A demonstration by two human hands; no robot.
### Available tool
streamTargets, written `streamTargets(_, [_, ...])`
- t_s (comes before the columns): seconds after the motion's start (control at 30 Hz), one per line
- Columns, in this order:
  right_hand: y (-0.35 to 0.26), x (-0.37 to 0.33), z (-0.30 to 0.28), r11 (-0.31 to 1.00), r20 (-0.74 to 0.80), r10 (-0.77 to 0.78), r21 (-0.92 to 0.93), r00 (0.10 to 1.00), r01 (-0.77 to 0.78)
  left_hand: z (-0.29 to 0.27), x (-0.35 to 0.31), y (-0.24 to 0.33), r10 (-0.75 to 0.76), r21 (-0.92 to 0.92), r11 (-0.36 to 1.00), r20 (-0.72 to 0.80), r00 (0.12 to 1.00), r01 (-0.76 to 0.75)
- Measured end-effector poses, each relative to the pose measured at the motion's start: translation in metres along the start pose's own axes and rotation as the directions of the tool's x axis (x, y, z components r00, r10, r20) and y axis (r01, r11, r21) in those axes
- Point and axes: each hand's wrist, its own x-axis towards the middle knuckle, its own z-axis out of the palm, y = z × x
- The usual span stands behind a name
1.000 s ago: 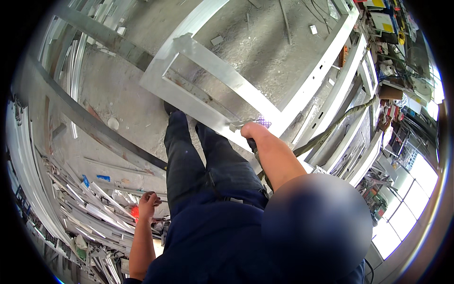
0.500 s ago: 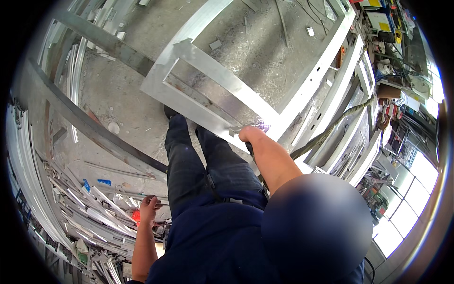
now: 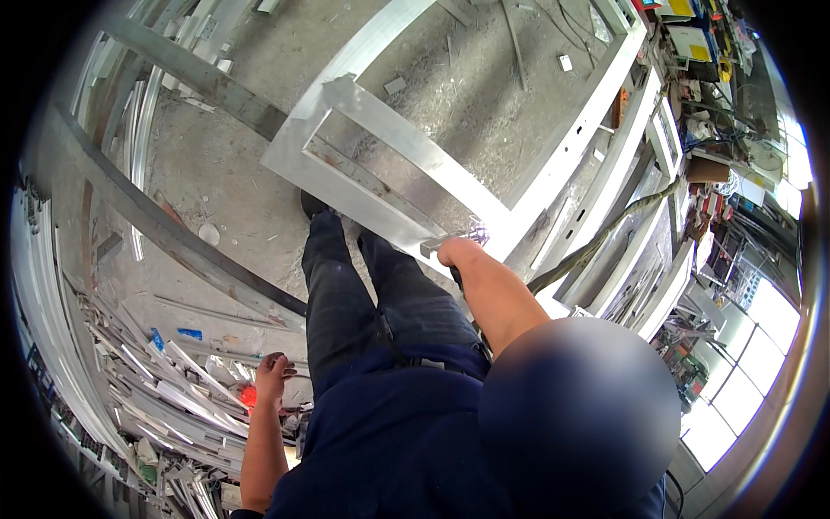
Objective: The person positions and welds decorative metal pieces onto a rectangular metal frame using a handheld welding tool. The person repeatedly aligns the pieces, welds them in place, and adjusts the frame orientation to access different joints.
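A pale metal frame (image 3: pixel 367 203) of welded bars lies across the upper middle, its near bar just past my feet. At that bar's right end is my right hand (image 3: pixel 458 252), closed around a dark-handled tool (image 3: pixel 456 275) that mostly hides under the fist. A small grey metal piece (image 3: pixel 430 247) shows at the knuckles. Just beyond the hand, a bright spot (image 3: pixel 481 233) glares on the frame's corner; its source cannot be made out. My left hand (image 3: pixel 273 374) hangs low at my left side, fingers loosely bent and apart, holding nothing.
Dark curved steel bars (image 3: pixel 173 221) cross the floor at left. Piles of thin metal strips (image 3: pixel 164 385) lie lower left. A sheathed cable (image 3: pixel 596 238) runs over more frames (image 3: pixel 627 208) at right. Cluttered shelves (image 3: pixel 718 130) stand at far right.
The glare beyond my right hand has turned from purplish to brighter white. My left hand has risen very slightly; the frame has shifted a little in view.
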Motion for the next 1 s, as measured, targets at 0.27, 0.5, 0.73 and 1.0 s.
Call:
streamTargets(0.27, [0.000, -0.028, -0.007, 1.000, 0.021, 0.005, 0.011, 1.000, -0.005, 0.001, 0.002, -0.002, 0.003, -0.011, 1.000, 0.006, 1.000, -0.003])
streamTargets(0.5, [0.003, -0.026, -0.004, 1.000, 0.052, 0.006, -0.003, 0.999, -0.006, 0.001, 0.002, -0.004, 0.010, 0.007, 1.000, 0.002, 1.000, -0.010])
streamTargets(0.73, [0.001, -0.029, 0.001, 1.000, -0.009, -0.027, 0.001, 1.000, 0.027, 0.001, 0.006, -0.004, 0.047, -0.008, 0.999, 0.020, 0.999, -0.046])
streamTargets(1.0, [0.014, -0.005, 0.030, 0.987, -0.105, -0.100, 0.115, 0.989, 0.112, -0.017, 0.046, -0.045, 0.063, -0.040, 0.997, 0.130, 0.989, -0.059])
